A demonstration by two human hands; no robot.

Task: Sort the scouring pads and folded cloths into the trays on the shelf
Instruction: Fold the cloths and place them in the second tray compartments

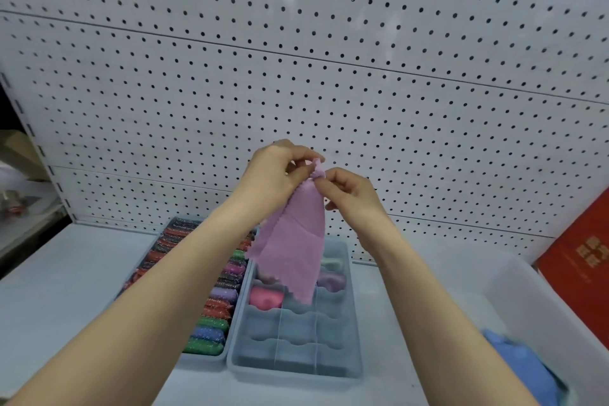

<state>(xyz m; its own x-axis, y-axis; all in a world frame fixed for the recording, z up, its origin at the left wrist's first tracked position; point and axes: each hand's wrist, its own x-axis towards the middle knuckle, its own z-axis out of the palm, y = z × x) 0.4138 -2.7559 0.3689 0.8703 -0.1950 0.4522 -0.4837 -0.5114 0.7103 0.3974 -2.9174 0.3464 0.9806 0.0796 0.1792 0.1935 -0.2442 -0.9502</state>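
Shop: pegboard (329,76) display shelf (66,273)

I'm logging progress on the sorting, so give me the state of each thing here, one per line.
Pink cloth: unfolded, hanging, pinched at its top corner.
Left hand: pinching the cloth's corner.
Right hand: pinching the same corner.
Divided tray: partly filled, near compartments empty.
Scouring pad tray: packed full in rows.
White bin: holds a blue cloth.

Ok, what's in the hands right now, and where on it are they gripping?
Both hands pinch the pink cloth at its top corner: the left hand and the right hand meet there, and the cloth hangs unfolded above the divided tray.
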